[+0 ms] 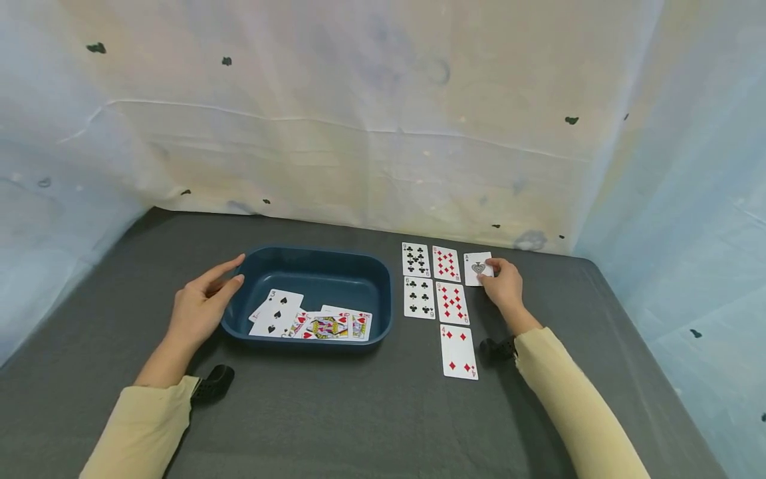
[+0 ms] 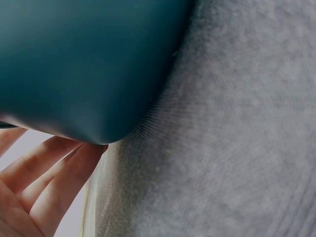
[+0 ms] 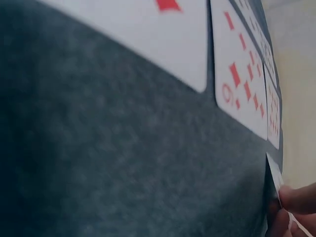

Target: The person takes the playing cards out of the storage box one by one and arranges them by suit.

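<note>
While pinching the ace of spades (image 1: 477,267) at its right edge, keeps the right hand (image 1: 505,286) low near the far right corner of the table (image 1: 359,426), fingertips (image 3: 298,200) curled onto the card. Sets that ace level with the nine of clubs (image 1: 415,259) and ten of diamonds (image 1: 446,263), apparently opening a third column by suit. Below those, six of clubs (image 1: 419,297), nine of diamonds (image 1: 452,303) and four of diamonds (image 1: 459,351), face up, just apart. Meanwhile rests the left hand (image 1: 200,306), fingers (image 2: 59,173) straight and holding nothing, against the left end of the blue tray (image 1: 311,340) at mid-table, likely steadying it. Inside, a loose heap of cards (image 1: 311,322).
</note>
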`<state>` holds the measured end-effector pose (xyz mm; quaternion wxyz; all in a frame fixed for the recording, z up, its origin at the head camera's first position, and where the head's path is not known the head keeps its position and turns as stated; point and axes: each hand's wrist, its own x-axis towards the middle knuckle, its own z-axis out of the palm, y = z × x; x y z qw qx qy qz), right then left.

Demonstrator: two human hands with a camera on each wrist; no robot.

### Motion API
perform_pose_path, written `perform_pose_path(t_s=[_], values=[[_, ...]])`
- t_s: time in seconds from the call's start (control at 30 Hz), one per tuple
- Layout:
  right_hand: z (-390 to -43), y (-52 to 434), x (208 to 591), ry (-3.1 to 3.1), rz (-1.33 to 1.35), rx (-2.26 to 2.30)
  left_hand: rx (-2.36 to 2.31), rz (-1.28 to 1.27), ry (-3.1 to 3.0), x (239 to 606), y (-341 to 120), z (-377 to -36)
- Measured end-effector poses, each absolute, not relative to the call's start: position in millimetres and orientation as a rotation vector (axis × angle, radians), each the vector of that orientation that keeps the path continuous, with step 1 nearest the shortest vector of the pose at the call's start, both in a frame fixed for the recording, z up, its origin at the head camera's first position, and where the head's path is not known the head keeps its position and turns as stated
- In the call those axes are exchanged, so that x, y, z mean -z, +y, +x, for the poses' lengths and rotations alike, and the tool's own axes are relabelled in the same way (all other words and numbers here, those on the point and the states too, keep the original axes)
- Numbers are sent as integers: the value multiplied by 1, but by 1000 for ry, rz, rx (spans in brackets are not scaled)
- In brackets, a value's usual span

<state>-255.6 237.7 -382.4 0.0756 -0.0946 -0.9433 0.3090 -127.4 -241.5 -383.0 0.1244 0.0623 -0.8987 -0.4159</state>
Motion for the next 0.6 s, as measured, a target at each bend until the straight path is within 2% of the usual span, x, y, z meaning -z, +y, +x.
perform_pose_path(t_s=[0.6], values=[[-259, 225, 383, -2827, -342, -798, 1209, 191, -2627, 384, -241, -129]])
